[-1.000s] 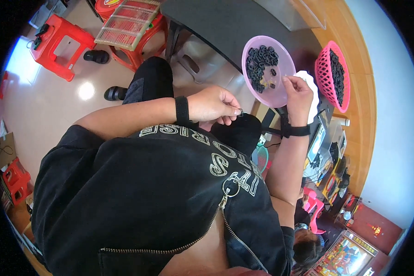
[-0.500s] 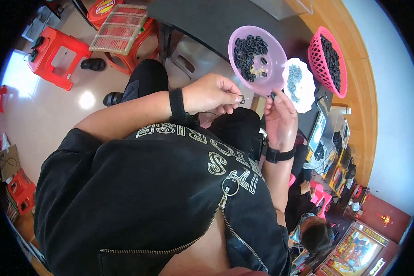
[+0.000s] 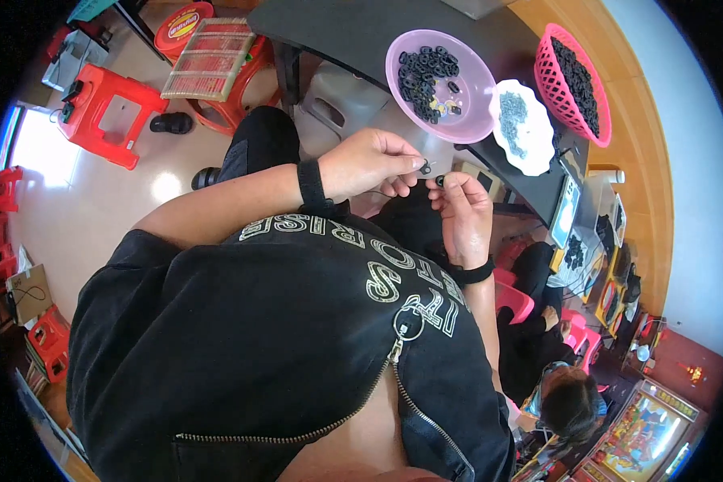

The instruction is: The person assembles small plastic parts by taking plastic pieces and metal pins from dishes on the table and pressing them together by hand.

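Note:
My left hand (image 3: 369, 167) is closed, pinching a small dark ring-like part (image 3: 426, 169) with a thin pin sticking out of it. Close beside it, my right hand (image 3: 466, 213) holds a small black ring (image 3: 440, 181) between thumb and fingertips. The two parts are near each other, with a narrow gap between them. Beyond my hands, at the table's edge, is a light purple bowl (image 3: 479, 80) with many black rings and a few yellowish bits inside. To its right lies a white scalloped plate (image 3: 541, 132) bearing a heap of small greyish pieces.
A pink mesh basket (image 3: 548, 80) full of black parts stands on the dark table (image 3: 329, 28). Red stools (image 3: 108, 112) are on the floor at the left, one topped by a bamboo rack (image 3: 209, 60). Another person (image 3: 570, 402) sits at the lower right.
My right hand has come away from the purple bowl's rim, moving left and down to my left hand with the black ring. My left hand stays nearly in place. The view has shifted slightly.

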Available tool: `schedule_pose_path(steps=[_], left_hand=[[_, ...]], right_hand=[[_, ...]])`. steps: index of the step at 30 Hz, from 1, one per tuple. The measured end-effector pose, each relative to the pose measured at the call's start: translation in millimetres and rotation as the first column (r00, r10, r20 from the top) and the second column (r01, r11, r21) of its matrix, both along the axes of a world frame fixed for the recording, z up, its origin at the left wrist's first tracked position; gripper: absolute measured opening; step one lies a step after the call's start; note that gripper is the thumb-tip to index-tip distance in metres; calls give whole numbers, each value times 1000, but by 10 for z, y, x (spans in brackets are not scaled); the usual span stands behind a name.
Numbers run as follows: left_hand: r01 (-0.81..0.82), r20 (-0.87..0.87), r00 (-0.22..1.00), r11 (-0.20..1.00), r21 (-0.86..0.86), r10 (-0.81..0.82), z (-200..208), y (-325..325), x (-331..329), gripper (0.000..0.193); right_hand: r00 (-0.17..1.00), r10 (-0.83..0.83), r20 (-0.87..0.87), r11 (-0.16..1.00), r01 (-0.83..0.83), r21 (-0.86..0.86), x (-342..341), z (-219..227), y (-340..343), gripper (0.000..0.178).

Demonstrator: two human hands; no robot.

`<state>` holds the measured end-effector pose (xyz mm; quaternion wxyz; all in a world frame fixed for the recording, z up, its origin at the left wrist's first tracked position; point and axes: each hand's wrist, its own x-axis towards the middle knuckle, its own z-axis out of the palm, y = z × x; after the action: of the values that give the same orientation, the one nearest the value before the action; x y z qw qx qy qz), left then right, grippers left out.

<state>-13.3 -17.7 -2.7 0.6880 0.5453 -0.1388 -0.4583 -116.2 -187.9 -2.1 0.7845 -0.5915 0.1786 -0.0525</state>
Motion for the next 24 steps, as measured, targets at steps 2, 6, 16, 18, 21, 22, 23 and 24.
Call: schedule_pose_path(steps=[2,6,16,18,21,22,23,24], left_hand=[[-3,2,1000,1000,-5,3,-5,-7,-38,19],[12,32,999,1000,12,-12,10,-29,-99,19],[88,80,993,995,55,-92,9,-52,-144,20],[74,71,994,996,45,-77,3,-50,-149,20],[83,80,993,995,47,-86,21,-52,-156,19],[82,79,993,996,46,-86,12,-51,-160,19],[72,107,991,996,48,-76,-4,-51,-163,19],[61,135,989,997,50,-67,-14,-49,-166,19]], right_hand=[[1000,-3,19,1000,2,22,-18,0,4,7],[998,6,68,999,-4,-33,-60,15,-55,8],[997,17,81,994,-8,-109,-148,88,-34,20],[997,14,78,990,-3,-141,-153,111,-23,20],[993,32,111,981,-10,-193,-162,129,-9,19],[993,31,118,983,-9,-183,-162,133,4,18],[992,30,124,985,-8,-173,-162,139,13,16],[992,31,123,985,-9,-173,-161,148,20,16]])
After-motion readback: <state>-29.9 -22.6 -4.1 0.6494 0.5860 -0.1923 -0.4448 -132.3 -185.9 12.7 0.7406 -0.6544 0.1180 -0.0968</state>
